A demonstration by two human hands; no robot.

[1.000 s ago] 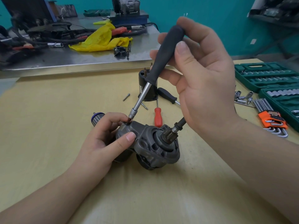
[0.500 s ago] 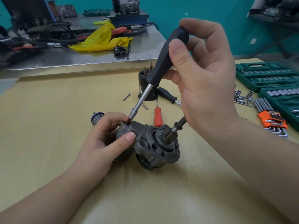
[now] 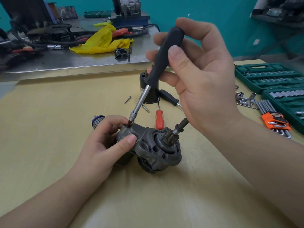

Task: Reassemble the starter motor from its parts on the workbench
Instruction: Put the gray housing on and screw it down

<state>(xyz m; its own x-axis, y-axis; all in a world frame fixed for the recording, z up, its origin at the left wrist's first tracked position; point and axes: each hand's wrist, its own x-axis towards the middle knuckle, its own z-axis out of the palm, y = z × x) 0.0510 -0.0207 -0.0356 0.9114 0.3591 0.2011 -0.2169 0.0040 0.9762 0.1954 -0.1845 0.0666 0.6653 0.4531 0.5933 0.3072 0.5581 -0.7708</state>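
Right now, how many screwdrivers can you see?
3. A black one in the right hand; a red one on the bench behind the motor; another black one beside it. More may be hidden.

Green socket cases (image 3: 269, 78) at right, orange hex key set (image 3: 276, 123) nearby; yellow cloth (image 3: 102, 41) crumpled on steel bench (image 3: 65, 60) behind.

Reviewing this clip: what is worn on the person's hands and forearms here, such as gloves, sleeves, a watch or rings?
Nothing that shows. The left hand and right hand are bare, with no gloves. No rings show on the visible fingers, and no watch or strap shows at either wrist. Both forearms are uncovered right to the frame's edge, so no sleeve comes into view. Fingernails are short and unpainted.
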